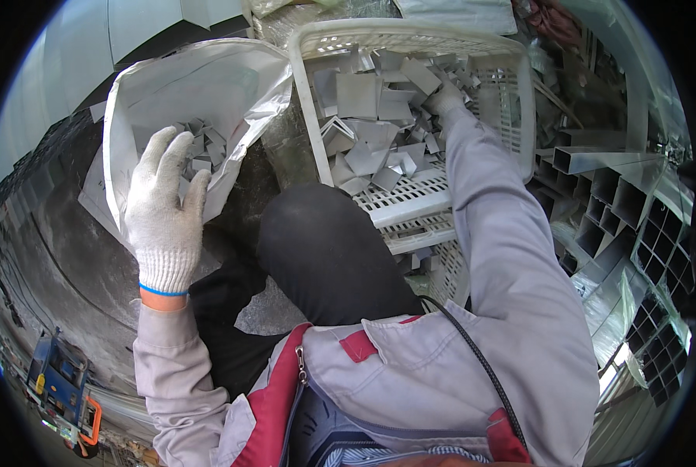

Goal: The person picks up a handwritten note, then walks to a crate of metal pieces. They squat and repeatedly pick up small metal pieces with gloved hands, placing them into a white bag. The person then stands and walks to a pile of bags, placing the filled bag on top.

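My left hand (163,206), in a white knit glove with a blue cuff edge, is held over the near side of an open white sack (184,82). Its fingers are apart, with nothing seen in them. Small cut metal pieces (202,148) lie inside the sack. To the right, my right hand (446,100), gloved too, reaches into a white plastic basket (317,117) among many silvery metal pieces (357,95), some flat and some angled. Its fingers are hidden among them, so any hold cannot be made out.
A second perforated white basket (419,240) sits beneath the first. Square metal tubes (606,187) and a black grid (663,280) are stacked at the right. My bent knee (324,241) is between sack and basket. Blue equipment (61,381) stands at lower left.
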`<state>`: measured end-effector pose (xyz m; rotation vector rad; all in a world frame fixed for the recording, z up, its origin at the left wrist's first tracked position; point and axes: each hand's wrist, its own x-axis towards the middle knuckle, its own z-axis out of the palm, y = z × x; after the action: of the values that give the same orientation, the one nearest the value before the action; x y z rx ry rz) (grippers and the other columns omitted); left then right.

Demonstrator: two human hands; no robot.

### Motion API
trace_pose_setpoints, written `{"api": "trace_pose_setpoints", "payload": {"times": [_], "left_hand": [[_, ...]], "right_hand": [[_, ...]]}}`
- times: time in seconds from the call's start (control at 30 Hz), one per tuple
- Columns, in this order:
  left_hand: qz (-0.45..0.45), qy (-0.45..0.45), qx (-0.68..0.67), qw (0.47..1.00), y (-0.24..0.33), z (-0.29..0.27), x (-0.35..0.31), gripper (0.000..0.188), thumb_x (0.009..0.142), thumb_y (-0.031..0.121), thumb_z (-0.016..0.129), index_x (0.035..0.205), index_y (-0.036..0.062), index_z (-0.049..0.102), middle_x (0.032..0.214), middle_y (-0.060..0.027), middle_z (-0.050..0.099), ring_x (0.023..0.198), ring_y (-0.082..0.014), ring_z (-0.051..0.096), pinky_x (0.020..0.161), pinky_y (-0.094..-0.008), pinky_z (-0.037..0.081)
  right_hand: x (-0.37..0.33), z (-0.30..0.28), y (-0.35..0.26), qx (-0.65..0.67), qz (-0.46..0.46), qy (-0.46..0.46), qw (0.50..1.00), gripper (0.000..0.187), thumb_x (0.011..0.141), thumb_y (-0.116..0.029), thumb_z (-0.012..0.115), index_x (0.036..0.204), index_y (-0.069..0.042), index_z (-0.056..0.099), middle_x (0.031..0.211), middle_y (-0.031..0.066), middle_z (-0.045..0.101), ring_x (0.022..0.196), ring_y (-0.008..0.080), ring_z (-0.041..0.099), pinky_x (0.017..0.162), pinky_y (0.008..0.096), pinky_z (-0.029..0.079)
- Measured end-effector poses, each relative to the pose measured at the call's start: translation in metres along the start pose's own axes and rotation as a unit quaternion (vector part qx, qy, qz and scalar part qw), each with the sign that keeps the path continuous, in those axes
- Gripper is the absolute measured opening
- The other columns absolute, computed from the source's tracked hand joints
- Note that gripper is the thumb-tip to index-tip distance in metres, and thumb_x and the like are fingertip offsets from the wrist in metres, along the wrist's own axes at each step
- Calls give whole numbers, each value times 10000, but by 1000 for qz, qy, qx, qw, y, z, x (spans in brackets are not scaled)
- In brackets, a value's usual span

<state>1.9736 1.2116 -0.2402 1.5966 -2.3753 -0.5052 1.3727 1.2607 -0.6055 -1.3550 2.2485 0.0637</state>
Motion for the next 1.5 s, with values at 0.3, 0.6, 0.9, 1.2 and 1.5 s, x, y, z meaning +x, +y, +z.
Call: {"api": "trace_pose_setpoints", "payload": {"times": [0.3, 0.6, 0.9, 1.2, 1.5], "left_hand": [[8, 24, -26, 999, 1, -8, 0, 490, 876, 58, 871, 1350, 85, 751, 1431, -99, 716, 1197, -280, 728, 1035, -397, 590], [28, 50, -128, 990, 5, -16, -7, 461, 865, 83, 867, 1312, 79, 753, 1338, -133, 745, 1151, -323, 742, 999, -410, 600], [12, 58, -283, 957, -4, -8, -9, 206, 934, 100, 848, 1124, 31, 810, 1087, -111, 783, 927, -272, 766, 847, -351, 606], [-50, 78, -136, 986, -24, -10, -8, 505, 907, 164, 882, 1371, 37, 727, 1220, -121, 759, 855, -205, 717, 855, -349, 605], [-10, 16, -158, 987, -16, -9, -2, 214, 985, 55, 775, 1193, 12, 799, 1061, -133, 799, 892, -243, 782, 834, -347, 613]], "right_hand": [[-109, -88, -74, 513, 97, 75, 849, 421, 885, 11, 830, 1279, 4, 683, 1141, 109, 778, 961, 204, 770, 771, 329, 642], [-187, -141, -240, 719, -197, -107, 658, 261, 882, 117, 804, 1072, -33, 708, 969, 76, 773, 855, 152, 749, 808, 318, 649], [-233, -131, -395, 594, -230, -283, 717, 539, 898, 37, 820, 1412, -46, 681, 1127, 65, 778, 972, 136, 753, 903, 305, 636], [-243, -136, -411, 581, -180, -201, 768, 779, 970, 20, 756, 1681, -58, 447, 1225, 108, 751, 1084, 189, 747, 967, 331, 626], [-263, -149, -394, 449, -284, -171, 830, 738, 1007, -21, 744, 1679, -66, 442, 1253, 131, 752, 1210, 193, 716, 1042, 330, 602]]}}
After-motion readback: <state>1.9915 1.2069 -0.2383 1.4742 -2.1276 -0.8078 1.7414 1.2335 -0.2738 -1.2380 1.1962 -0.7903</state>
